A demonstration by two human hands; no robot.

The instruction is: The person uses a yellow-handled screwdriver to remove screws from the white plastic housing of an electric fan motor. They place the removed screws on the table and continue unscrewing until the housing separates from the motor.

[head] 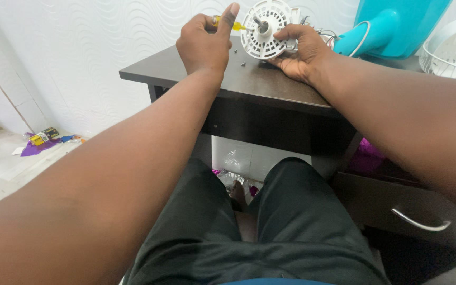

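While right hand [302, 53] clamps white motor housing [264, 29] at top centre, left hand [204, 45] pinches yellow screwdriver [233, 24]; tool axis horizontal, tip toward housing just right; loose screws [238, 57] on desk [259, 87] between hands.

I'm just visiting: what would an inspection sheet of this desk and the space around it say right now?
Surface: dark brown wooden desk, small loose screws lying on it.
Job's things: round white slotted plastic fan motor housing; yellow-handled screwdriver pointed at it.
Clutter: teal plastic fan body, white wire fan grille.
Hands: left hand grips the screwdriver; right hand steadies the housing.
Cables: thin wires behind the housing.
Surroundings: white patterned wall, purple scraps on the floor, drawer handle.
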